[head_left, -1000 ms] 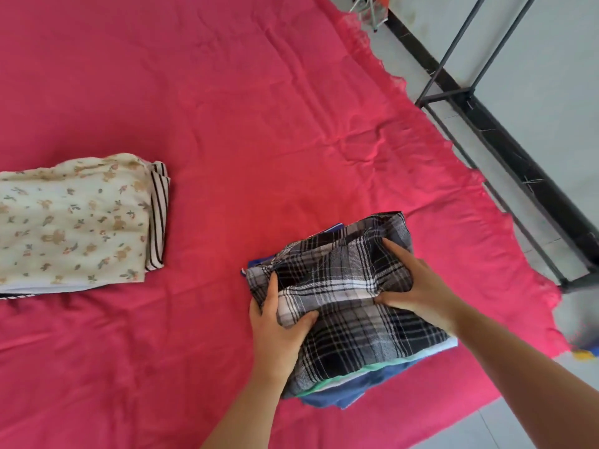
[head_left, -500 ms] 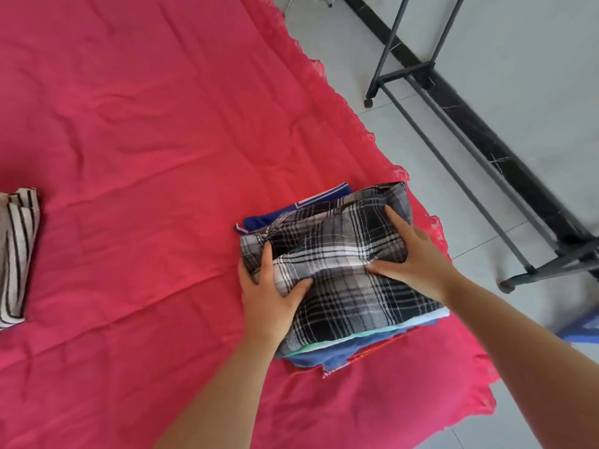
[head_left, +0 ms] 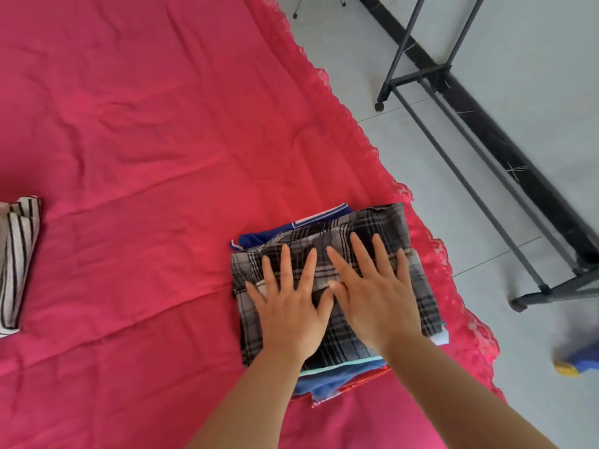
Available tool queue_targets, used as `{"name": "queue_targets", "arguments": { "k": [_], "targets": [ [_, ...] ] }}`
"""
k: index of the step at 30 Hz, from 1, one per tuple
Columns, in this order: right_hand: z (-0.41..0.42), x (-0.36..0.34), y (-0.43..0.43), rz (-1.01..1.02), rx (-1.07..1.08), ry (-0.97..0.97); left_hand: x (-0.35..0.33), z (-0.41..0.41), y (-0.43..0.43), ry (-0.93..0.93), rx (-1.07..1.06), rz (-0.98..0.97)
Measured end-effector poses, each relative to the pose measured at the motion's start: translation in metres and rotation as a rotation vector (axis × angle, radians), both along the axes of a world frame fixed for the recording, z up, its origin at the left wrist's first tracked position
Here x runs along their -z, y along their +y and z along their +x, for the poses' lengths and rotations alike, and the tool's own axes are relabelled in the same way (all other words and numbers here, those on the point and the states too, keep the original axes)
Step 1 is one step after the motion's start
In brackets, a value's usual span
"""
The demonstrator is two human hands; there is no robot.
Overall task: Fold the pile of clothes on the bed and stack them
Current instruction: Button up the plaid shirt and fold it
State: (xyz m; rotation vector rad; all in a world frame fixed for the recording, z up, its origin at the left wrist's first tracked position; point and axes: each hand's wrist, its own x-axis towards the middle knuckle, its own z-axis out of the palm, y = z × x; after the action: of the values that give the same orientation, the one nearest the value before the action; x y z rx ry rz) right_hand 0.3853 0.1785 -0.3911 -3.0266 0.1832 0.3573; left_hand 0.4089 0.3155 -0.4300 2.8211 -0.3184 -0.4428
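- The red sheet (head_left: 146, 140) covers the bed and fills most of the view. It has soft creases, and a lacy edge runs down its right side.
- The grey floor (head_left: 356, 59) lies to the right of the bed.
- A dark metal rack (head_left: 418, 76) stands on the floor, far right, well apart from the bed.
- The stack (head_left: 327, 380) of folded clothes sits on the sheet, near and to the right, close to the lacy edge. Blue, pale green and red layers peek out at its near side.
- The plaid cloth (head_left: 382, 222) lies on top of the stack. It is black, grey and white. A dark blue cloth (head_left: 275, 238) shows from under its far left corner.
- The left hand (head_left: 288, 312) lies flat on the plaid cloth. Its fingers are straight and spread wide. It presses down and grips nothing.
- The right hand (head_left: 376, 303) lies flat just beside the left hand, also on the plaid cloth. Its fingers are straight and spread too, and it grips nothing. The two thumbs almost touch.
- A striped cloth (head_left: 16, 254), black and white, lies folded at the left edge, well apart from the stack.
- A small blue and yellow thing (head_left: 577, 361) sits on the floor at the near right. It is too blurry to tell what it is.
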Motion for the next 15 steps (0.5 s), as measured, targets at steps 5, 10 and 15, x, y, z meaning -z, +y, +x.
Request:
{"name": "queue_targets", "arguments": {
  "k": [5, 10, 15],
  "targets": [
    [0.012, 0.030, -0.001, -0.068, 0.011, 0.028, 0.028, 0.006, -0.007, -0.017, -0.024, -0.015],
    [0.024, 0.043, -0.001, -0.110, 0.025, 0.049, 0.036, 0.023, -0.009, 0.144, 0.029, 0.051],
    [0.020, 0.023, -0.003, -0.114, 0.041, 0.125, 0.005, 0.034, -0.005, 0.343, 0.139, -0.007]
  ]
}}
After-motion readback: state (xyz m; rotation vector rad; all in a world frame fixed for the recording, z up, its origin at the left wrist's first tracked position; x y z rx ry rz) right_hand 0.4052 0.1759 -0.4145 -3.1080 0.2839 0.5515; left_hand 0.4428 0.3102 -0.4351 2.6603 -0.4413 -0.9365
